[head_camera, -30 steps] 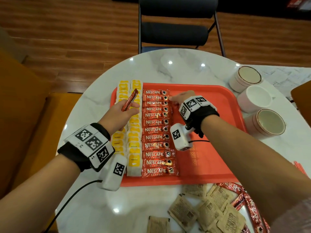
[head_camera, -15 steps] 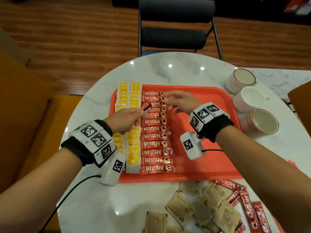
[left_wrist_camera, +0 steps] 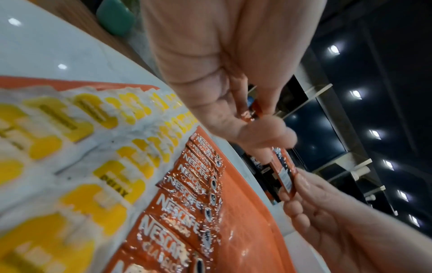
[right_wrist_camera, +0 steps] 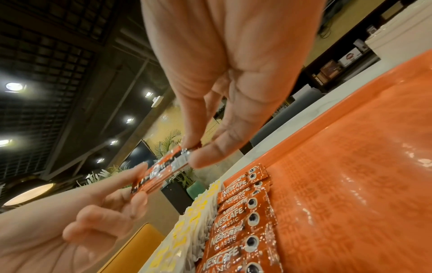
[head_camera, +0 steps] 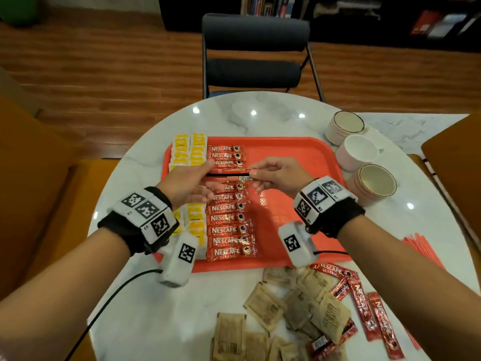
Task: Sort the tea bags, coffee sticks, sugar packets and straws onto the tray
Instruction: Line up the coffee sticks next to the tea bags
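Observation:
Both hands hold one red coffee stick [head_camera: 229,177] level above the orange tray [head_camera: 299,157], over a gap in the column of coffee sticks [head_camera: 229,220]. My left hand [head_camera: 205,175] pinches its left end and my right hand [head_camera: 253,173] pinches its right end. In the left wrist view the stick [left_wrist_camera: 284,170] runs from my left hand [left_wrist_camera: 247,122] to the right fingers [left_wrist_camera: 301,186]. In the right wrist view my right hand [right_wrist_camera: 196,155] pinches the stick [right_wrist_camera: 161,171]. Two columns of yellow sugar packets [head_camera: 197,152] lie along the tray's left side.
Brown tea bags [head_camera: 286,303] and loose coffee sticks [head_camera: 364,303] lie on the white table in front of the tray. Orange straws [head_camera: 421,251] lie at the right edge. Three cups [head_camera: 359,152] stand right of the tray. A chair [head_camera: 255,71] is behind the table.
My left hand swung the coffee stick from upright to level over the column. My right hand left the sticks on the tray and took hold of the stick's right end.

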